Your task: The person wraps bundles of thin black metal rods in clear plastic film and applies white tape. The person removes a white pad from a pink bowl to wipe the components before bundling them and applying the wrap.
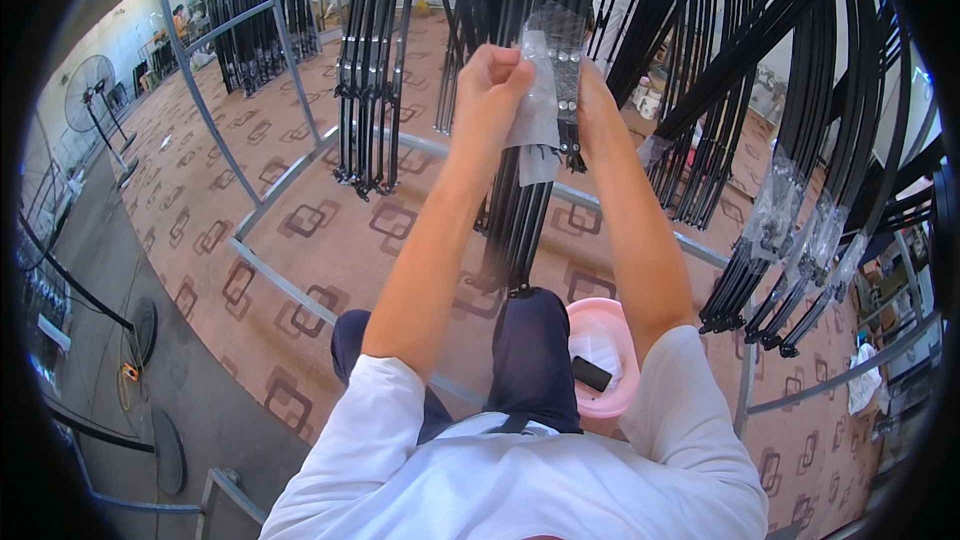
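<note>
Straight ahead of me hangs a bundle of black rods (515,230) with silvery fittings near its middle. A piece of clear plastic film (538,105) lies against the front of the bundle, its loose lower end hanging down. My left hand (487,90) is closed, thumb and fingers pinching the film's left edge. On the opposite side my right hand (597,105) grips around the bundle's right side; most of its fingers are hidden behind the rods and film.
More black rods (370,90) hang left, and several film-wrapped bundles (780,215) slant down at right. A pink basin (625,340) with a phone (591,373) stands by my knee. Grey metal frame bars (285,285) run low over the carpet (200,230). A fan (90,85) stands far left.
</note>
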The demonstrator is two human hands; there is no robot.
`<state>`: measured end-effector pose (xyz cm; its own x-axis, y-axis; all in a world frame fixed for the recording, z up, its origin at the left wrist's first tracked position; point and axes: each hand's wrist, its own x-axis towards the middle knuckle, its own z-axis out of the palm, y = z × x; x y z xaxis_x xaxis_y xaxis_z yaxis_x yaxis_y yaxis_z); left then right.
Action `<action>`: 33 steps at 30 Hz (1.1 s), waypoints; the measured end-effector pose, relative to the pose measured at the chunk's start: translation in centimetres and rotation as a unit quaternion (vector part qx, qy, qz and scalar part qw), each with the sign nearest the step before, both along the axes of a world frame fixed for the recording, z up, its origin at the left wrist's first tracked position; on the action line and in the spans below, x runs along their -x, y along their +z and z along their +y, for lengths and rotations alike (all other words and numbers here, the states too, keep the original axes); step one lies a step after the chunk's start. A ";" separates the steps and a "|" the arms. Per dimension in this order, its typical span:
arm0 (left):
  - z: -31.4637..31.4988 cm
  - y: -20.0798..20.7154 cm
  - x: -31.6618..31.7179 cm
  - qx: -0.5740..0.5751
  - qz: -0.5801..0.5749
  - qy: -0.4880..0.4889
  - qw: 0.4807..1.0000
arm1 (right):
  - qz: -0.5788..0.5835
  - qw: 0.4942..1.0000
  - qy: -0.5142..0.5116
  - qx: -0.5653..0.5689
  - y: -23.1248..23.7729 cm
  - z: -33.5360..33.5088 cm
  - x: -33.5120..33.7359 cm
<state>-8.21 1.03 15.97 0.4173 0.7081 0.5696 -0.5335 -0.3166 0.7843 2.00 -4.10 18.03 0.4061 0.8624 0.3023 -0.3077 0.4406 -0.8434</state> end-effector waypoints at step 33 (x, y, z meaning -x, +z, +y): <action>-0.2 0.2 5.0 0.031 0.038 -0.143 0.989 | -0.139 0.972 -0.189 -0.027 0.8 -3.0 0.0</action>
<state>-13.21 0.85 16.15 0.6452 0.5884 0.4874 -0.5326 -0.1110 0.8390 2.01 -7.10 18.84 0.5872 0.6469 0.4866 0.1217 0.5238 -0.8431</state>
